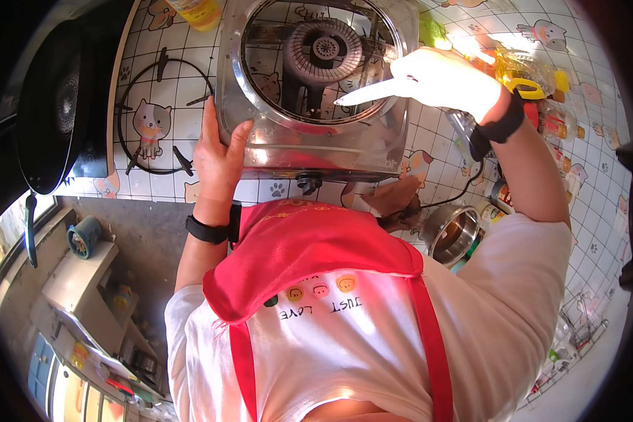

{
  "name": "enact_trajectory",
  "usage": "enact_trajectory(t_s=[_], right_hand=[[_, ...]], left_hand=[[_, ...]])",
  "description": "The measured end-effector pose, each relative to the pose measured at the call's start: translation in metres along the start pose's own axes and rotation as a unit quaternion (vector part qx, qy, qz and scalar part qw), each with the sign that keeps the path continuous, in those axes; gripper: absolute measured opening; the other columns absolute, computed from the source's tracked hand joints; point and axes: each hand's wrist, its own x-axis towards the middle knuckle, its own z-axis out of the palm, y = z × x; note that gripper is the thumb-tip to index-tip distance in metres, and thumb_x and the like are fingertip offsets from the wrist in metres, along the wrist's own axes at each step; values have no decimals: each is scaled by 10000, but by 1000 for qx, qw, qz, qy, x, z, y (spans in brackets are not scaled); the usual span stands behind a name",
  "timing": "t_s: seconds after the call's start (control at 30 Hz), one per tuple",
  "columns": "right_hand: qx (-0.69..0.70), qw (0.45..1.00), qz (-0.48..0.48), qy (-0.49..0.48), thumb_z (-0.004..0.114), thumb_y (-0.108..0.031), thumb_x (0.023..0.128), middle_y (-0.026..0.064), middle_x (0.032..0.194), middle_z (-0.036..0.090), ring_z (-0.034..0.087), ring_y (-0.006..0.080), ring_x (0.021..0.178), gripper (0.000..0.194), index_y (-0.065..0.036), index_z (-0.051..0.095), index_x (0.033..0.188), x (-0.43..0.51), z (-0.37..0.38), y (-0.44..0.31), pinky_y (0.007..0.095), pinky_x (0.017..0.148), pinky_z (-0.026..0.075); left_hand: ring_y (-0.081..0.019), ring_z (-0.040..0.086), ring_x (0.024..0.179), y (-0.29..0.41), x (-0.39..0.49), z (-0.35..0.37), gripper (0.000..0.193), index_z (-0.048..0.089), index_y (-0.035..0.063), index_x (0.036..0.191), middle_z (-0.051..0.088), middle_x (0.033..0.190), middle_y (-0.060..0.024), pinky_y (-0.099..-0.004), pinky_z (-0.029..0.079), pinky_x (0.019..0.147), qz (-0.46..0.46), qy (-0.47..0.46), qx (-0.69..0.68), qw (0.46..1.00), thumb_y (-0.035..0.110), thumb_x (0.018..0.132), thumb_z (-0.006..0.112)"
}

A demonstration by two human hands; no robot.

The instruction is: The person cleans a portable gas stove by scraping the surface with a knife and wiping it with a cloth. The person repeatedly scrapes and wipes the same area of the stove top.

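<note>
A single-burner gas stove (pixel 316 150) with a metal casing stands before me, its round burner (pixel 324 50) bare inside the ring opening. My left hand (pixel 216 142) rests against the stove's left front side, thumb on the casing. Over the stove's right edge, my right hand (pixel 443 79) is shut on a pointed pale blade, probably a knife (pixel 369 94), its tip towards the burner opening. Strong glare hides its handle and most finger detail. The black wire pot support (pixel 122 100) lies on the patterned cover left of the stove. A black knob (pixel 309 183) sits on the stove's front.
A black wok or pan (pixel 53 105) stands at the far left. Oil bottles (pixel 533 74) and small jars (pixel 559 124) line the right side. A steel pot (pixel 451 232) and a brown cloth-like piece (pixel 395 198) lie near my right side. A yellow bottle (pixel 200 13) stands behind.
</note>
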Motion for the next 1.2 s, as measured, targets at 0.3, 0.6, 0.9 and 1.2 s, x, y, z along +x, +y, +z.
enact_trajectory(t_s=[0.3,0.6,0.9,1.2], right_hand=[[12,992,114,-53,558,-238,872,137,644,547,569,326,625,184,-77,564,785,-13,7,-28,409,571,430],[119,970,-68,200,595,-200,845,143,785,616,600,346,746,156,-60,607,912,-8,50,-25,407,672,487],[116,991,-8,60,614,-189,798,141,715,544,560,364,701,156,-42,562,800,6,33,-45,423,612,437],[150,979,123,-65,601,-182,850,148,666,528,523,298,605,189,-15,573,768,-7,21,-36,380,571,407]], left_hand=[[-370,671,860,5,0,-2,731,430,-1,1361,666,997,-236,-389,532,710,-11,8,4,1000,452,843,677],[-379,668,849,2,1,-2,742,428,-5,1360,665,999,-236,-400,527,694,-13,0,1,1000,467,841,670],[-379,669,833,0,1,0,735,426,-3,1360,666,984,-234,-402,529,689,46,30,23,998,457,842,672],[-380,665,876,7,1,-2,712,431,-16,1349,654,1034,-245,-404,527,722,-6,-1,7,1000,414,843,688]])
